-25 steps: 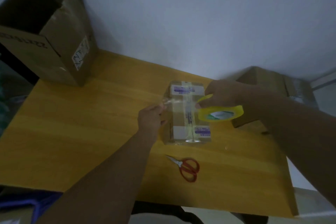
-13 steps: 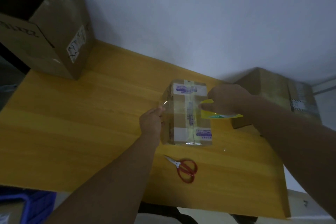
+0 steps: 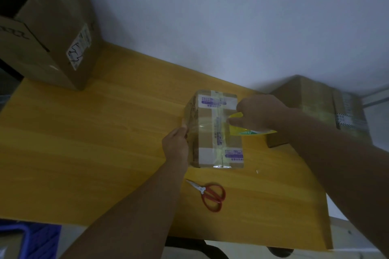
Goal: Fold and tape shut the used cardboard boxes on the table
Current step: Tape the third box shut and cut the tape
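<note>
Three cardboard boxes are on the yellow table (image 3: 94, 132). At the far left stands a large box (image 3: 48, 33), its top open and not yet taped. Moving right, the left hand (image 3: 175, 145) is at the left side of the small box (image 3: 214, 132) in the middle of the table, thumb and fingers pinching the free end of a clear tape strip (image 3: 207, 125) at the box's upper left edge. The strip runs across the closed top, crossing an older lengthwise seam of tape. On the right side of that box, the right hand (image 3: 260, 111) grips the yellow tape roll (image 3: 255, 131), fingers curled round its rim, with the roll held just above the box's right edge. Red scissors (image 3: 211, 196) lie untouched on the table just in front of the small box. Further right, a third box (image 3: 311, 103) sits against the wall and appears already taped.

Judgement: the cross-band on the small box is in hand. The next move calls for drawing the roll down over the right side, pressing the strip flat, then cutting it with the scissors.
</note>
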